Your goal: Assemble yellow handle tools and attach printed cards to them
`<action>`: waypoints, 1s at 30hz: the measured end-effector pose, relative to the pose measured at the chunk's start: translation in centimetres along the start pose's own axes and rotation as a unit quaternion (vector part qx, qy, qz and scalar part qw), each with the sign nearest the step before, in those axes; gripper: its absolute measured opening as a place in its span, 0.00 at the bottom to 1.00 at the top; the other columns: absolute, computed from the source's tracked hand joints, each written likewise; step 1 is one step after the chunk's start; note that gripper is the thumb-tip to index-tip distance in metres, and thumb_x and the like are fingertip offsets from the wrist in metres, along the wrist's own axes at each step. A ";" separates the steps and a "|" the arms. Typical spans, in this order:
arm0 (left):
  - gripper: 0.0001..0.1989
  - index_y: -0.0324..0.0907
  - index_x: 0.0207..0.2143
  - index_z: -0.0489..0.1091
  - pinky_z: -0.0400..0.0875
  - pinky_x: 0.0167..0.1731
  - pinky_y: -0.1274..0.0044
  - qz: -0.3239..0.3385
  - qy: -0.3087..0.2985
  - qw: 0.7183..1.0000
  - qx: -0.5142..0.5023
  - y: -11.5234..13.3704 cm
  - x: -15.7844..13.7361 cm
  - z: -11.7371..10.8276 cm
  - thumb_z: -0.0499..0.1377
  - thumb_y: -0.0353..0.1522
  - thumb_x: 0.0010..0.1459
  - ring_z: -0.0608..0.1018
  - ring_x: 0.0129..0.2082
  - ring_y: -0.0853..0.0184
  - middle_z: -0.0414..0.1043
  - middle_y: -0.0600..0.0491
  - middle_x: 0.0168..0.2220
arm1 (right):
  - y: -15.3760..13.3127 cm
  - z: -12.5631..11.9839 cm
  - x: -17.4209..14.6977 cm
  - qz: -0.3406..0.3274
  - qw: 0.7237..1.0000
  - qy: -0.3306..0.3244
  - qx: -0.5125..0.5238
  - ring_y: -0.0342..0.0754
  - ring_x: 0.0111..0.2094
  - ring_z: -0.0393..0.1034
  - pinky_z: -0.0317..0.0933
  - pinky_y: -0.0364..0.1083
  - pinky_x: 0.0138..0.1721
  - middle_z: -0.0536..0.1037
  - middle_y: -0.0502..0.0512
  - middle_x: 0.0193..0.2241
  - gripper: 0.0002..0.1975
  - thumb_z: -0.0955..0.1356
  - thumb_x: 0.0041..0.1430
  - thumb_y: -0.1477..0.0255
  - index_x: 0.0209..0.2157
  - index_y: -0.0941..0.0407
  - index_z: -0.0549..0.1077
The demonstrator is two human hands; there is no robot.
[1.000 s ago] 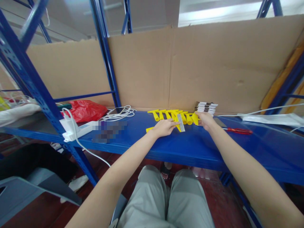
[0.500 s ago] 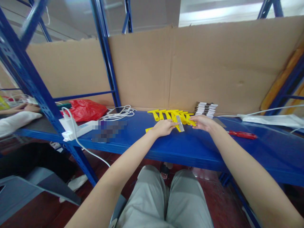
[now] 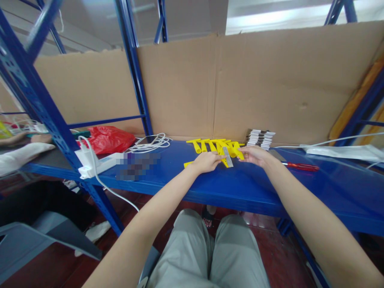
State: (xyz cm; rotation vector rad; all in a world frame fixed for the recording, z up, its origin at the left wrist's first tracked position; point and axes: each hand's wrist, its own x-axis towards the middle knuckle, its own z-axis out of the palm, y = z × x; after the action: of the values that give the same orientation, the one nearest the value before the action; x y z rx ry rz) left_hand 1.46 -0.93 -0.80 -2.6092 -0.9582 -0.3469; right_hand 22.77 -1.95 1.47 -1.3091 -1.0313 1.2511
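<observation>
My left hand (image 3: 207, 161) is closed around a yellow scraper (image 3: 187, 164), its handle end showing left of the hand. A flat grey metal blade (image 3: 228, 157) sits crosswise at its head, beyond my fingertips. My right hand (image 3: 253, 155) pinches a yellow T-shaped handle (image 3: 239, 152) at the right end of a row. Several more yellow T-shaped handles (image 3: 205, 145) lie side by side behind my hands, partly overlapping, some hidden by my left hand.
A stack of small white boxes (image 3: 259, 139) stands behind my right hand. To the right lie a red screwdriver (image 3: 304, 167) and a white packet (image 3: 343, 152). On the left are a white power strip (image 3: 105, 162), red plastic bag (image 3: 111, 139) and coiled white cable (image 3: 154, 143). Another person's sleeve (image 3: 25, 156) is farther left.
The yellow handle at my right fingers has swung to point more toward me. The screwdriver has shifted slightly left. My left hand and its scraper stay nearly still.
</observation>
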 end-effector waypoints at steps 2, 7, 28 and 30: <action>0.20 0.48 0.58 0.64 0.71 0.41 0.74 0.001 0.003 1.000 0.000 0.0 0.0 0.1 0.48 0.34 0.65 0.77 0.43 0.63 0.73 0.48 0.45 | -0.1 0.0 -0.2 0.000 1.000 0.006 -0.009 0.42 0.22 0.69 0.69 0.43 0.25 0.74 0.51 0.20 0.06 0.64 0.57 0.84 0.35 0.60 0.69; 0.20 0.48 0.58 0.65 0.71 0.41 0.74 0.000 0.003 1.000 0.000 0.0 0.0 0.1 0.48 0.33 0.65 0.77 0.43 0.63 0.74 0.48 0.45 | -0.3 0.4 -0.7 0.003 0.999 0.021 -0.026 0.42 0.21 0.69 0.66 0.42 0.25 0.75 0.51 0.20 0.05 0.65 0.57 0.83 0.32 0.60 0.70; 0.21 0.50 0.59 0.63 0.71 0.41 0.73 0.001 0.004 1.000 -0.007 0.0 0.0 0.0 0.48 0.34 0.65 0.77 0.44 0.62 0.73 0.48 0.48 | -0.1 0.9 -0.8 -0.011 0.999 0.015 -0.051 0.39 0.17 0.63 0.59 0.39 0.21 0.72 0.50 0.16 0.04 0.66 0.56 0.81 0.28 0.60 0.70; 0.21 0.50 0.59 0.63 0.71 0.41 0.73 0.003 0.004 1.000 -0.008 0.0 0.0 0.1 0.48 0.34 0.65 0.77 0.44 0.61 0.73 0.48 0.48 | -0.1 0.9 -0.7 -0.012 0.998 0.014 -0.054 0.38 0.16 0.61 0.57 0.39 0.19 0.71 0.49 0.15 0.06 0.65 0.56 0.81 0.26 0.60 0.69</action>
State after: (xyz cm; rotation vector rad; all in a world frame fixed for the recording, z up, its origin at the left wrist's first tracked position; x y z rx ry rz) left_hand 1.47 -0.93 -0.87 -2.6216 -0.9494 -0.3650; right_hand 21.82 -2.50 1.68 -1.3891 -1.1039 1.1689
